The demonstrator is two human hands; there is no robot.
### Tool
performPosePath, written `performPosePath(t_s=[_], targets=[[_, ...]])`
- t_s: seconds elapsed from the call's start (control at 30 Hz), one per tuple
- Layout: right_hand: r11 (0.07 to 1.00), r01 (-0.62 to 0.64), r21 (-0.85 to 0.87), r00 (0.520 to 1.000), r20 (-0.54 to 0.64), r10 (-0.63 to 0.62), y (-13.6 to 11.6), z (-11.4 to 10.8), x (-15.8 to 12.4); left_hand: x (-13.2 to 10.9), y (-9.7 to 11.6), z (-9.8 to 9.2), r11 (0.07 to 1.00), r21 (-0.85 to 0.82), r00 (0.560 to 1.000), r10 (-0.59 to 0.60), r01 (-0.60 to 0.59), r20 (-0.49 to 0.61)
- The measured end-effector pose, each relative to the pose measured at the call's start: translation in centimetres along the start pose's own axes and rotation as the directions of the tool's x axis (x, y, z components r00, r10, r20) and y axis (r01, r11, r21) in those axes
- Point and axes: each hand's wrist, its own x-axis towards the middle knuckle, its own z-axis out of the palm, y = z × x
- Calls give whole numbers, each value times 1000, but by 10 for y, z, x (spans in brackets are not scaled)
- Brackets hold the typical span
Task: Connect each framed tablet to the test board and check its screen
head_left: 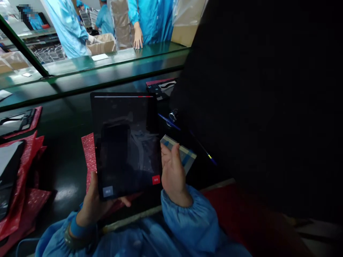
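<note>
A black tablet [125, 142] with a dark screen, a small red button and a grey button is held up in front of me, tilted. My left hand [92, 203] grips its lower left corner, and my right hand [173, 175] grips its right edge. Behind the tablet lies a sheet of red foam wrapping [89, 157], partly hidden. Just past my right hand sits a flat pack with blue and white stripes [179, 153], which the hand partly covers.
Red bags with dark tablets [18, 178] lie on the dark bench at the left. A blue pen [168, 121] lies beyond the tablet. A dark shape hides the right of the view. Across a green-edged shelf, co-workers in blue smocks handle a cardboard box [102, 44].
</note>
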Motion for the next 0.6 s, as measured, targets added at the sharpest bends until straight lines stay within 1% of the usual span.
performPosePath(t_s=[0.07, 0.13, 0.17, 0.23, 0.3, 0.33, 0.37, 0.4, 0.43, 0.47, 0.5, 0.53, 0.57, 0.6], targets=[[1000, -4, -2, 1000, 11, 4, 1, 0, 0, 0, 0, -5, 1000, 13, 999, -19, 18, 37], [1000, 14, -21, 999, 46, -13, 1, 0, 0, 1, 0, -12, 999, 29, 999, -14, 13, 37], [999, 27, -35, 998, 65, -25, 1, 0, 1, 1, -1, -15, 999, 34, 1000, -4, 4, 12], [996, 51, -76, 994, 101, -43, -1, -2, 3, 0, -3, -20, 999, 39, 997, 22, -19, -77], [984, 88, -152, 991, 111, -72, -2, -7, 4, 0, -6, -23, 998, 45, 987, 39, -32, -156], [965, 146, -217, 987, 102, -127, -3, -9, 4, 1, -7, -23, 998, 41, 982, 48, -42, -181], [919, 244, -308, 970, 92, -227, -4, -11, 3, 1, -8, -22, 998, 33, 977, 64, -59, -205], [828, 370, -422, 926, 101, -363, -4, -12, 1, 1, -9, -20, 997, 19, 970, 80, -78, -231], [680, 499, -537, 849, 146, -508, -5, -12, -1, 2, -9, -18, 995, 4, 961, 94, -96, -259], [490, 602, -631, 748, 229, -623, -5, -10, -5, 2, -9, -15, 994, -7, 953, 103, -109, -285], [294, 664, -688, 650, 336, -682, -5, -7, -9, 2, -9, -12, 994, -10, 947, 103, -112, -304], [127, 693, -710, 579, 443, -685, -4, -1, -14, 2, -8, -9, 995, -2, 944, 98, -104, -315], [5, 704, -710, 541, 532, -652, -4, 5, -19, 1, -8, -7, 995, 18, 943, 95, -94, -319], [-73, 706, -705, 533, 597, -600, -3, 12, -23, 1, -7, -5, 995, 42, 941, 104, -96, -323]])
